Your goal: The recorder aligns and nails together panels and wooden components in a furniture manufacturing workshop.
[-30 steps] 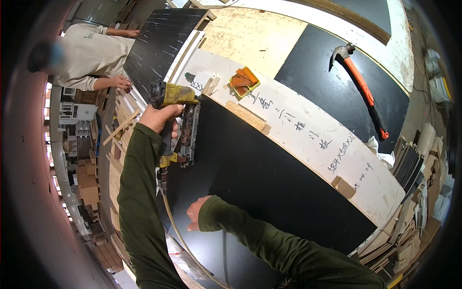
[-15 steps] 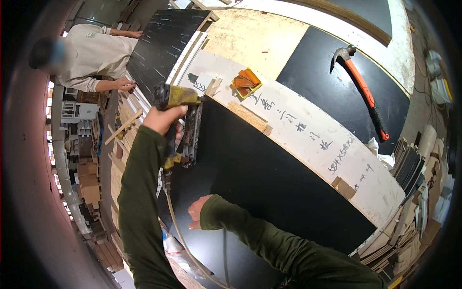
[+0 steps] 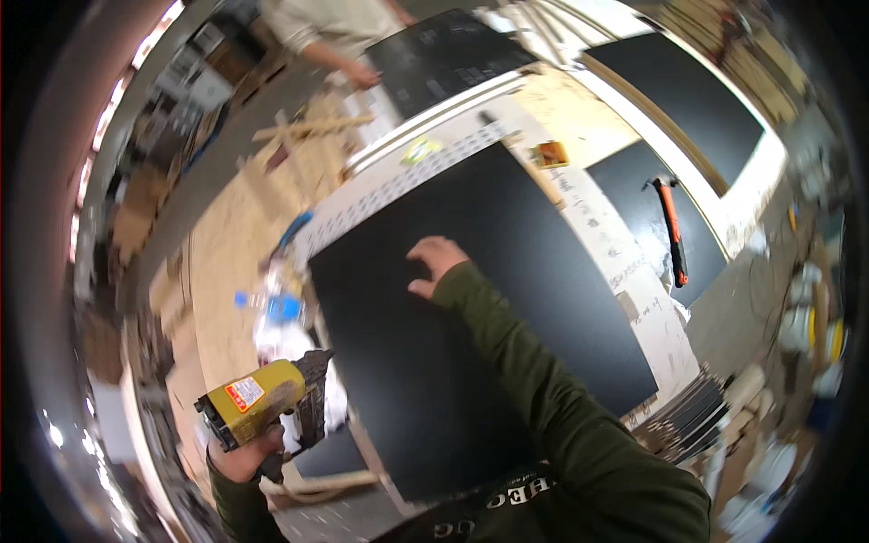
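Note:
My left hand (image 3: 243,457) is closed round the grip of a yellow and black air nail gun (image 3: 264,396). Its dark nose points at the left edge of a large black panel (image 3: 489,362). Over that panel, my right hand (image 3: 438,261) is open, with fingers and thumb apart and nothing between them; whether it touches the surface I cannot tell. A pale board (image 3: 593,213) with handwriting runs along the panel's right edge, bearing a small yellow box (image 3: 550,154) of orange-brown strips. Farther right, a claw hammer (image 3: 671,226) with an orange and black handle lies on another black panel.
A plastic bottle with a blue label (image 3: 283,309) and crumpled plastic lie beside the panel's left edge. Wood strips (image 3: 312,127) are piled at the far left. Across the bench a co-worker's hand (image 3: 364,76) rests near a black board (image 3: 448,59).
My left hand has brought the nail gun from the panel's far corner back to its near left side. My right hand has reached forward over the panel, and the view has turned.

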`<action>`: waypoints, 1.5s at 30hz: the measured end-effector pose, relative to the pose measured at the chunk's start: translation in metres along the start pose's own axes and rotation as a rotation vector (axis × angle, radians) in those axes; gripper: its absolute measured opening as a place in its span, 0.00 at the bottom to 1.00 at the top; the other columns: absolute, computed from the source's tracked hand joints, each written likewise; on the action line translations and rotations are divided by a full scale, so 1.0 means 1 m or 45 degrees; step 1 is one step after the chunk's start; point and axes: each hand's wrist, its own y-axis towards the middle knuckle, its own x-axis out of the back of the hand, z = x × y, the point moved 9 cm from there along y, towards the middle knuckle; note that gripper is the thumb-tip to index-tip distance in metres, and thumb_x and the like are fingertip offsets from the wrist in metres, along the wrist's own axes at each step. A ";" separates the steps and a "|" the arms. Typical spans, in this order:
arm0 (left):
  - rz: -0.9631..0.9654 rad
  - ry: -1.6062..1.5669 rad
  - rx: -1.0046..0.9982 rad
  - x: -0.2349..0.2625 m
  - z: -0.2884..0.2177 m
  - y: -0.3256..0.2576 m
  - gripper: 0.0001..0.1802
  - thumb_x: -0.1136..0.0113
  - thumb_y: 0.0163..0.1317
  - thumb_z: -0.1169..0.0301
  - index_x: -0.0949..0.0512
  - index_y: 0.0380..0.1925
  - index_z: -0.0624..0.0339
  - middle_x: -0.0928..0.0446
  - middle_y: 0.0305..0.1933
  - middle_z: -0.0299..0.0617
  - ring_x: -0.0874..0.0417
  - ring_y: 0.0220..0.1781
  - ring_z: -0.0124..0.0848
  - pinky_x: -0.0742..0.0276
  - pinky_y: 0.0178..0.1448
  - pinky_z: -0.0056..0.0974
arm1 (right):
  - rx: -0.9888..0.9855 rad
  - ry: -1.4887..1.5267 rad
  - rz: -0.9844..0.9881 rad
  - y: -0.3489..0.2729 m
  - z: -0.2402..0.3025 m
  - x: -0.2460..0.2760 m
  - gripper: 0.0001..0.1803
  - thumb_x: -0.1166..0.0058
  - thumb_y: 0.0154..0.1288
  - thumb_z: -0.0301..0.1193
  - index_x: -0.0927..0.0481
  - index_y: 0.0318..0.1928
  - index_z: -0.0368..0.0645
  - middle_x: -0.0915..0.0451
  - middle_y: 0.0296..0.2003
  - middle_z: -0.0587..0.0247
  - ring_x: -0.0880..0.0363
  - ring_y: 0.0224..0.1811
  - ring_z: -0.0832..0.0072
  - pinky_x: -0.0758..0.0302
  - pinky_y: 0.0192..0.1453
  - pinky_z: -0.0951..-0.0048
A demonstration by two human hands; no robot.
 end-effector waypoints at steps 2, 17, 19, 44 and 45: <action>-0.041 -0.129 0.135 0.027 0.054 -0.059 0.24 0.36 0.46 0.78 0.29 0.46 0.67 0.24 0.37 0.42 0.22 0.36 0.29 0.25 0.38 0.33 | -0.056 -0.356 0.110 -0.024 0.023 -0.013 0.38 0.39 0.46 0.48 0.34 0.57 0.46 0.39 0.60 0.56 0.49 0.66 0.56 0.47 0.67 0.60; -0.036 -0.799 0.247 -0.042 0.325 -0.278 0.27 0.37 0.52 0.75 0.34 0.52 0.69 0.27 0.50 0.43 0.26 0.51 0.31 0.32 0.56 0.36 | 0.294 -0.641 0.724 -0.256 0.227 -0.163 0.45 0.40 0.46 0.49 0.43 0.63 0.45 0.50 0.65 0.48 0.54 0.68 0.52 0.52 0.64 0.43; 0.025 -0.763 0.134 -0.052 0.307 -0.261 0.25 0.36 0.51 0.73 0.31 0.49 0.69 0.26 0.48 0.44 0.25 0.49 0.30 0.31 0.54 0.36 | 0.329 -0.395 0.790 -0.299 0.238 -0.168 0.44 0.40 0.45 0.46 0.42 0.62 0.45 0.48 0.65 0.50 0.51 0.67 0.54 0.51 0.64 0.45; 0.036 0.399 0.107 -0.077 0.269 -0.169 0.26 0.28 0.40 0.64 0.26 0.37 0.68 0.21 0.33 0.49 0.18 0.34 0.36 0.23 0.38 0.38 | -0.877 -0.783 0.147 -0.272 -0.078 0.178 0.50 0.29 0.37 0.47 0.40 0.63 0.61 0.51 0.67 0.62 0.49 0.68 0.60 0.42 0.68 0.60; 0.078 0.368 0.121 -0.079 0.264 -0.167 0.27 0.28 0.40 0.64 0.27 0.38 0.68 0.21 0.34 0.48 0.18 0.35 0.35 0.23 0.40 0.37 | -0.890 -0.779 0.142 -0.282 -0.083 0.183 0.50 0.29 0.37 0.47 0.40 0.63 0.61 0.51 0.67 0.62 0.49 0.68 0.60 0.42 0.68 0.60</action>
